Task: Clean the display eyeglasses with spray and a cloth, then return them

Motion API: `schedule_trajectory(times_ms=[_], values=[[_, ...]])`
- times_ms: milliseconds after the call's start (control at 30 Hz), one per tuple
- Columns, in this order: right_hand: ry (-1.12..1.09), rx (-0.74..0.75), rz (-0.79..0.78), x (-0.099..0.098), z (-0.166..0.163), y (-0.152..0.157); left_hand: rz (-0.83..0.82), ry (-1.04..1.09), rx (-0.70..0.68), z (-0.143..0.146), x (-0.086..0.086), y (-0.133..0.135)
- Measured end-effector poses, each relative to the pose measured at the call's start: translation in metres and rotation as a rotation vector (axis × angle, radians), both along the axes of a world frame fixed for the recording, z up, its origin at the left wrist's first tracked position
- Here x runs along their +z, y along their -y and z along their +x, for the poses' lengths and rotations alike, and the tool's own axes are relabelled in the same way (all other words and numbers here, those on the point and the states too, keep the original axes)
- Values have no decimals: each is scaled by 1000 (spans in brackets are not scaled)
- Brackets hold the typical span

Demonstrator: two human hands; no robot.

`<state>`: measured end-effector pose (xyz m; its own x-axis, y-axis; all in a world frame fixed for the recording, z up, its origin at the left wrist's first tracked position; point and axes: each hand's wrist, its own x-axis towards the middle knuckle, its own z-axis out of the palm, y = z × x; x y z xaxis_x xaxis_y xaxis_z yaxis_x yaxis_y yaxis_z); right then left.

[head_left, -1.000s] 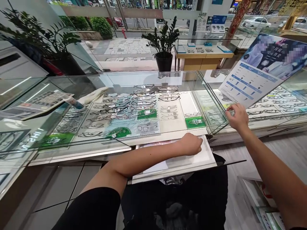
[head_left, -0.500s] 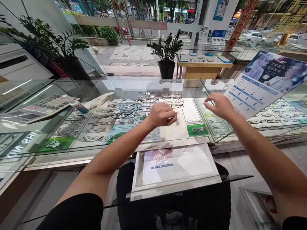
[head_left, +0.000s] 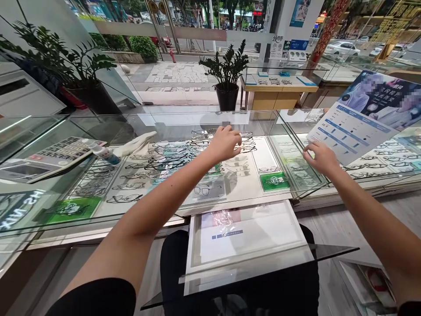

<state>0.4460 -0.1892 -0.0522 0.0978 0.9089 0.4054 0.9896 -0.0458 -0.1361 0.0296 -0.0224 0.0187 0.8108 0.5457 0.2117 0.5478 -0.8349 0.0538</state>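
Glass-topped display counter (head_left: 184,120) w/ rows of thin wire spectacle frames (head_left: 164,160) under the pane: both hands were there. Progress, as I judged it: the flat white pull-out tray (head_left: 194,254) at 6 o'clock stood drawn out below the counter edge. It carried only a printed sheet (head_left: 256,237) & a crinkled clear plastic wrapper (head_left: 225,218). No frame lay on it and none was lifted, so handling of the frames looked barely begun.

Pose: the left hand (head_left: 225,142) was stretched to 12 o'clock, forearm over the pane, palm down, fingers curled under above the far rows. Couldn't make out if they pinched anything. The right hand (head_left: 320,158) sat at 2 o'clock by the counter's corner, fingers bent & relaxed, tips on the glass, gripping nothing, near a leaning blue-and-white poster (head_left: 362,118). Grey desk calculator (head_left: 49,158) & small spray bottle (head_left: 105,153) lay at 10 o'clock, well apart.
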Motion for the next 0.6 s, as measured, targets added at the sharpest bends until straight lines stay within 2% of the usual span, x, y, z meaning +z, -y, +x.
schedule_trajectory(times_ms=[167, 267, 400, 600], values=[[-60, -47, -28, -18, 27, 59, -39, -194, -66, 30, 4, -30], [-136, -55, 14, -29, 33, 80, -11, -261, -59, 43, 2, -37], [-187, -97, 79, -38, 32, 86, -27, -279, -24, 54, 1, -41], [-207, -129, 55, -41, 31, 81, -113, -285, 46, 62, 4, -38]])
